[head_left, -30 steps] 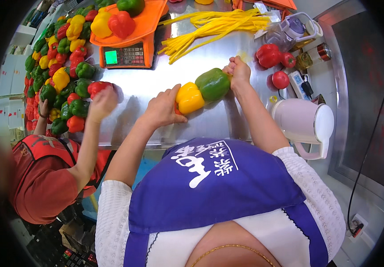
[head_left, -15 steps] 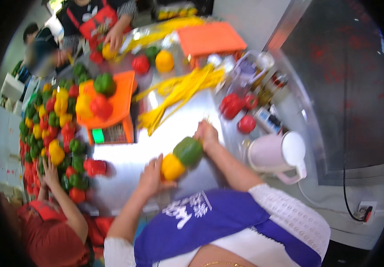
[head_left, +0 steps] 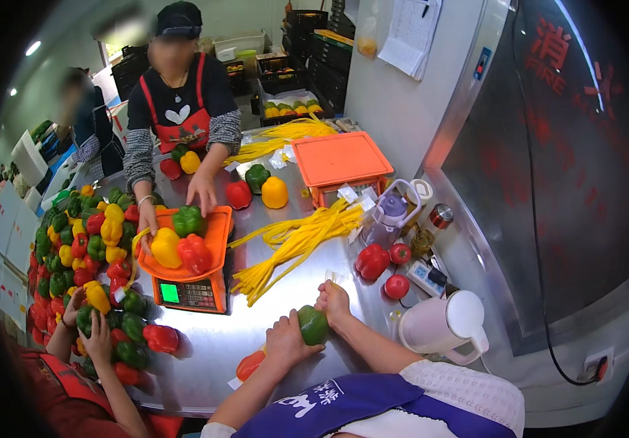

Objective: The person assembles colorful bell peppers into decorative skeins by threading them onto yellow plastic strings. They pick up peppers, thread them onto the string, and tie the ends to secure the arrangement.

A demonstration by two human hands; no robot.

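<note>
My left hand (head_left: 290, 342) is wrapped over a row of bell peppers near the table's front edge. A green bell pepper (head_left: 314, 325) shows past its fingers, and a red bell pepper (head_left: 249, 365) with a pale tag peeks out behind the wrist. Most of what lies under the palm is hidden; a sliver of yellow shows there. Just beyond the green pepper, my right hand (head_left: 334, 304) is closed in a fist. A small pale tag (head_left: 335, 277) sticks out by it; what the fist grips cannot be made out.
An orange scale (head_left: 216, 281) holds three peppers, with a co-worker's hands (head_left: 201, 190) at it. Yellow strips (head_left: 292, 248) lie beyond my hands. A pepper pile (head_left: 81, 248) and another person's hands (head_left: 94, 328) are left; a pitcher (head_left: 431, 325) stands right.
My view has tilted up. My left hand has closed over the peppers, covering the yellow one, and a red one now shows. The co-worker's hands have come to the scale.
</note>
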